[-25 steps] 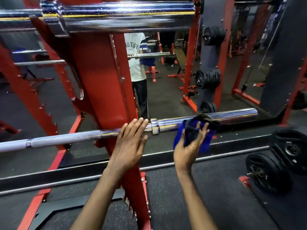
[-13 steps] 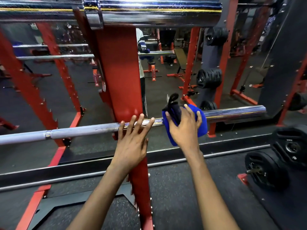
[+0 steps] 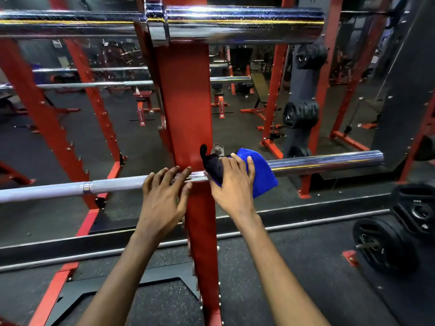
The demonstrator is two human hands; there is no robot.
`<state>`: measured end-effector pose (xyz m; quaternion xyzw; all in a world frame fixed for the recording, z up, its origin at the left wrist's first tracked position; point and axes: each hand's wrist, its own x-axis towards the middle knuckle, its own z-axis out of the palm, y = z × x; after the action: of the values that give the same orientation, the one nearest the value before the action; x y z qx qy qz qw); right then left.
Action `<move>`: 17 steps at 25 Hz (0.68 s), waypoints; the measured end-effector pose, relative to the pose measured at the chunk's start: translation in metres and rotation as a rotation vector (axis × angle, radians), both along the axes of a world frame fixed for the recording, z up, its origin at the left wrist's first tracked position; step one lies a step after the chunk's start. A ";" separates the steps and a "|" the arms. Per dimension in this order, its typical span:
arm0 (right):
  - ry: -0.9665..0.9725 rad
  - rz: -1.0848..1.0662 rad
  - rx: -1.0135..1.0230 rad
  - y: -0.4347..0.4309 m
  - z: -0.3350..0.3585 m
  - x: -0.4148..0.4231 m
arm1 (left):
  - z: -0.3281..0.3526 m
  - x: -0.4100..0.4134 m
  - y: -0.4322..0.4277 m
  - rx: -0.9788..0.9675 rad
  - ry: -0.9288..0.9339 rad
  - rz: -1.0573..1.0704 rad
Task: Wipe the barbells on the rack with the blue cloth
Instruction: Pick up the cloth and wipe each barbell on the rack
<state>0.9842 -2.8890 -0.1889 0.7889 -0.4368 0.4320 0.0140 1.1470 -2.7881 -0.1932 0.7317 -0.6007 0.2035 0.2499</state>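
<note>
Seemingly mid-task, from the head view: the right hand [image 3: 233,184] grips the blue cloth [image 3: 261,170] around the lower barbell [image 3: 324,162] just right of the red upright [image 3: 186,102], while the left hand [image 3: 164,198] rests straight-fingered on its shaft. The shaft and the upper barbell [image 3: 235,22] probably await wiping.

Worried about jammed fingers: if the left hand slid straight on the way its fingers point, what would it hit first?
Probably the red upright: the left hand rests on the barbell with fingertips almost at it; depth unclear.
</note>
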 end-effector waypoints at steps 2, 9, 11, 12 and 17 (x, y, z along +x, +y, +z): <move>-0.014 0.008 -0.006 0.008 -0.007 0.002 | 0.000 0.011 0.003 -0.006 -0.044 -0.037; -0.144 0.123 -0.001 0.032 -0.019 0.015 | -0.005 0.050 0.012 0.017 -0.188 -0.120; -0.096 0.135 0.019 0.030 -0.012 0.028 | -0.007 0.055 0.013 0.021 -0.198 -0.090; -0.083 0.142 0.019 0.030 -0.011 0.033 | -0.009 0.055 0.013 0.016 -0.197 -0.077; -0.069 0.200 -0.032 0.043 -0.042 0.021 | -0.015 0.066 0.020 -0.031 -0.151 0.010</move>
<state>1.0049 -2.8464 -0.2307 0.8130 -0.3491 0.4650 -0.0316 1.2135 -2.7677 -0.2079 0.7135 -0.6107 0.2685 0.2142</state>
